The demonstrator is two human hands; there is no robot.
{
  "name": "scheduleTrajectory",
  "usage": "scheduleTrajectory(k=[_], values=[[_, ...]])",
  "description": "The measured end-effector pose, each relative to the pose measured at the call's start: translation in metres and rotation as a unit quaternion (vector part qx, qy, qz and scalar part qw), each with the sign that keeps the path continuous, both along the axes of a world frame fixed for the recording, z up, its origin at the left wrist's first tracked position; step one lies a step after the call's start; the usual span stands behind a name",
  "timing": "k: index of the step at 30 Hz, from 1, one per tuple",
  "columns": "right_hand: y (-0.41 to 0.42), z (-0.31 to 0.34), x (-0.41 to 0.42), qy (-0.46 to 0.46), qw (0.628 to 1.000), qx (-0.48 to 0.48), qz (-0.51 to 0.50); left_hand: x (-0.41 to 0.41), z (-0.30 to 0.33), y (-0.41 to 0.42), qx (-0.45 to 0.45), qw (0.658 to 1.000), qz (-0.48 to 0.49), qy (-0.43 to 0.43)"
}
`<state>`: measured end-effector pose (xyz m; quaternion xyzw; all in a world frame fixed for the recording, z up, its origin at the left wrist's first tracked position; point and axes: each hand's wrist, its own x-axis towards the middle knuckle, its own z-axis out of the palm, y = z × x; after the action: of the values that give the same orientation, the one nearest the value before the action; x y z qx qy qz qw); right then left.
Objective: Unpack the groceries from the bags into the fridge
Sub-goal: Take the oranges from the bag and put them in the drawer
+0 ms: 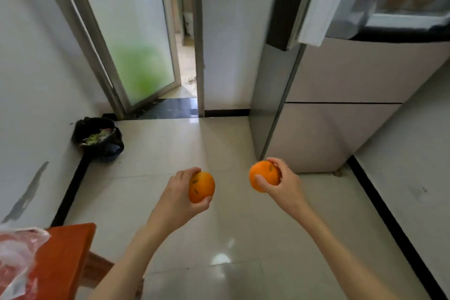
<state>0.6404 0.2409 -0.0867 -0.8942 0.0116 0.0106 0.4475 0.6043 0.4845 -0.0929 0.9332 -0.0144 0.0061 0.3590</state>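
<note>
Grip: our left hand [179,192] wraps one orange [201,187], right hand [283,181] another orange [264,176], both below-left of open fridge [341,80]. Judged firm, light, round, roll-prone; we cup around middle.

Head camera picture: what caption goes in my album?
Left hand and right hand each hold an orange beside the fridge.

- Two oranges are showing: one [201,187] and another [264,176], both lying left of the fridge [341,105].
- Two hands are holding them: left hand [180,193], right hand [283,184].
- One black bin bag [97,139] is sitting far left of the fridge.
- One plastic bag [17,258] is lying on one red table [63,256].
</note>
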Motion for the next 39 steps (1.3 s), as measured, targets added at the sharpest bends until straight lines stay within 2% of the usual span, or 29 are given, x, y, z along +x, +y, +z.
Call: scheduleTrajectory(k=[7, 13, 19, 28, 34, 39], values=[[-0.168, 0.011, 0.022, -0.015, 0.998, -0.003, -0.069, 0.05, -0.004, -0.177, -0.021, 0.997, -0.074, 0.003], [-0.262, 0.02, 0.042, -0.011, 0.993, -0.002, -0.12, 0.094, 0.008, -0.286, -0.025, 0.991, -0.132, -0.001], [-0.326, 0.02, 0.095, -0.01, 0.989, 0.004, -0.149, 0.168, 0.012, -0.362, -0.011, 0.982, -0.187, -0.029], [-0.419, 0.051, 0.224, -0.035, 0.981, -0.013, -0.19, 0.321, 0.031, -0.46, -0.026, 0.975, -0.216, -0.051], [-0.466, 0.094, 0.311, -0.079, 0.977, -0.021, -0.197, 0.408, 0.08, -0.52, -0.071, 0.967, -0.226, -0.089], [-0.494, 0.137, 0.385, -0.163, 0.965, 0.031, -0.201, 0.477, 0.128, -0.561, -0.096, 0.955, -0.212, -0.183]])
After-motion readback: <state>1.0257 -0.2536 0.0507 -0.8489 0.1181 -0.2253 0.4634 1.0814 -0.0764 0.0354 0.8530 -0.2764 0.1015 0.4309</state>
